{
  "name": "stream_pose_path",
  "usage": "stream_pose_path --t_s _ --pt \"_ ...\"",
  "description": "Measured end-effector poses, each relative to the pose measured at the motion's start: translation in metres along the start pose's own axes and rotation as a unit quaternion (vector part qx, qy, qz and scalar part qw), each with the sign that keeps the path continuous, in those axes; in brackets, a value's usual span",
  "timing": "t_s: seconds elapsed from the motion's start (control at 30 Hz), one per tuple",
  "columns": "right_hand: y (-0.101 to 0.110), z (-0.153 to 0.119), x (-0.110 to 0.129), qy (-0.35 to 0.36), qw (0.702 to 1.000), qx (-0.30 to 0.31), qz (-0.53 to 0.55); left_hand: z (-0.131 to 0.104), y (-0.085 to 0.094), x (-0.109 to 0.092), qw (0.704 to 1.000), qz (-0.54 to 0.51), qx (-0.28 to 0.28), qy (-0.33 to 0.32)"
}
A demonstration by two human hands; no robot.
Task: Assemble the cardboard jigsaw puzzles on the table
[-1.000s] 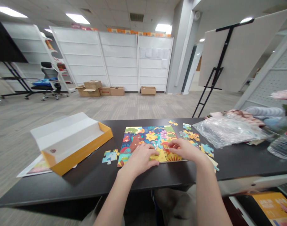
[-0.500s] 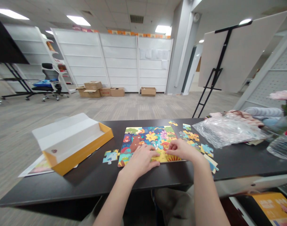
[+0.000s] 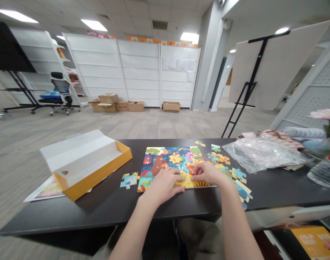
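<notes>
A colourful animal jigsaw puzzle [image 3: 157,164] lies on the black table, its pieces mostly joined. My left hand [image 3: 168,182] rests across its lower middle, fingers stretched out flat, thumb near the front edge. On the right half, my right hand [image 3: 206,172] is closed, thumb and fingertips pinched at a yellow puzzle piece [image 3: 188,182] beside the lion picture. The hand partly hides that piece. A loose yellow piece [image 3: 175,158] lies on top of the puzzle's upper middle. Blue and yellow joined pieces [image 3: 129,180] sit just left of the puzzle.
More loose puzzle pieces [image 3: 239,174] are scattered right of the puzzle, some beneath my right forearm. An open yellow box [image 3: 100,177] stands at the left on a printed sheet [image 3: 43,191]. Clear plastic wrapping [image 3: 262,150] and a vase [image 3: 324,169] occupy the table's right end.
The whole view has shifted slightly down and to the right. Both hands keep nearly the same places on the puzzle.
</notes>
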State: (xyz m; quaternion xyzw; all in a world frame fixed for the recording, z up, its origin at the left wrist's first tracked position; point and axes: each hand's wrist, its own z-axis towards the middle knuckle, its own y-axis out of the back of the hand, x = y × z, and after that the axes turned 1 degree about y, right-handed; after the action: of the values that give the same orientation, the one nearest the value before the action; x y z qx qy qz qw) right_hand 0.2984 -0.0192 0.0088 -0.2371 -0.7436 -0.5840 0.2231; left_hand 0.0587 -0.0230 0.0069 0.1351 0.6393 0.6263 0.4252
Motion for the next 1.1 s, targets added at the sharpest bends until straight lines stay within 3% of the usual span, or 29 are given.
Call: stream_pose_path --t_s 0.47,0.67,0.87,0.97,1.1 --pt "-0.002 0.004 -0.006 0.003 1.000 -0.014 0.022 0.000 -0.007 0.006 0.999 -0.042 -0.021 -0.014" --pt "-0.001 0.003 -0.006 0.003 1.000 -0.013 0.005 0.000 -0.001 0.002 0.998 -0.029 -0.037 0.034" --pt "0.005 -0.006 -0.001 0.043 0.999 -0.017 0.008 -0.001 0.003 0.002 0.999 -0.014 -0.030 0.026" --pt "0.021 -0.009 -0.011 0.046 0.993 -0.111 0.007 -0.002 0.002 0.004 0.999 -0.009 -0.031 0.026" --pt "0.054 -0.008 -0.042 -0.071 0.949 -0.289 -0.101 -0.003 0.001 0.004 0.999 0.000 -0.032 0.031"
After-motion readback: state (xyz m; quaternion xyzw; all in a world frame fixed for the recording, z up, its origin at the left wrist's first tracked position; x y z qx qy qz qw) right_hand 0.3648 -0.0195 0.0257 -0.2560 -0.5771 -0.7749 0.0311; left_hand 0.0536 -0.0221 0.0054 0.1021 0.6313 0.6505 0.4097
